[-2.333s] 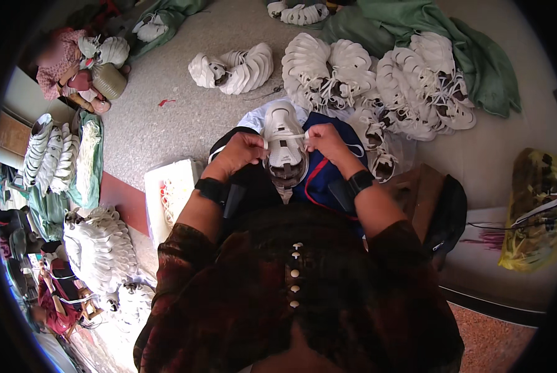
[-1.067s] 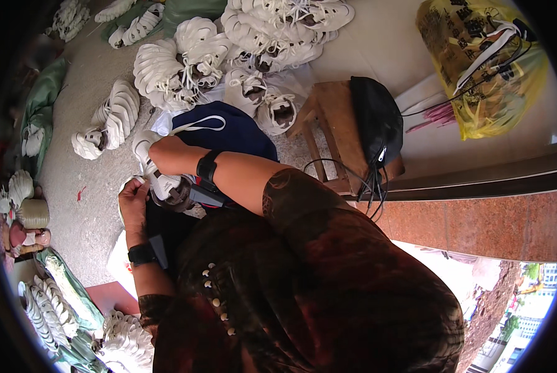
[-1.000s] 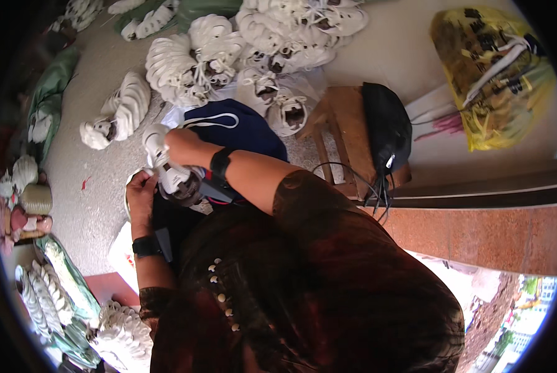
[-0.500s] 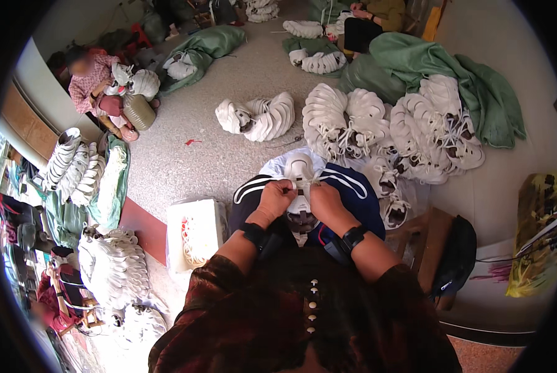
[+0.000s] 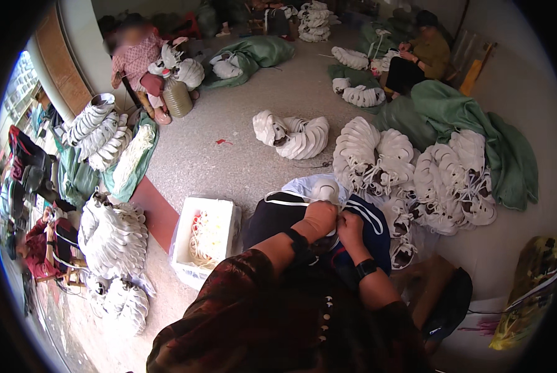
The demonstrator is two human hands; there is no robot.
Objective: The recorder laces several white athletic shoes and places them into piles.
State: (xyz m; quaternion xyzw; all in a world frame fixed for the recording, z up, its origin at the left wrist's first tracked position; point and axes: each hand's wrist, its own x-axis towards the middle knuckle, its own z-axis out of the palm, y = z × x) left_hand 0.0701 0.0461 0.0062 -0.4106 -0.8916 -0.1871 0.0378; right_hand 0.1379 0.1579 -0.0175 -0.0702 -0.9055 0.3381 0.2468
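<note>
A white shoe rests on my lap, toe pointing away from me, over dark cloth with white stripes. Both hands meet above it and hide its middle and heel. The fingers of my left hand are curled over the shoe's upper, with the back of the hand turned up. Close against it on the right, my right hand has its fingers bent in a pinch. What either hand grips is hidden, and only the shoe's rounded toe shows clearly.
To my left stands a white foam box holding pale laces. Bundled white shoes lie ahead right beside green sacks; another shoe bundle sits left. A person in a pink top and others sit farther off.
My view has swung left and up, so the room sits lower and farther right. My hands have come together over the shoe, covering the middle that showed between them before.
</note>
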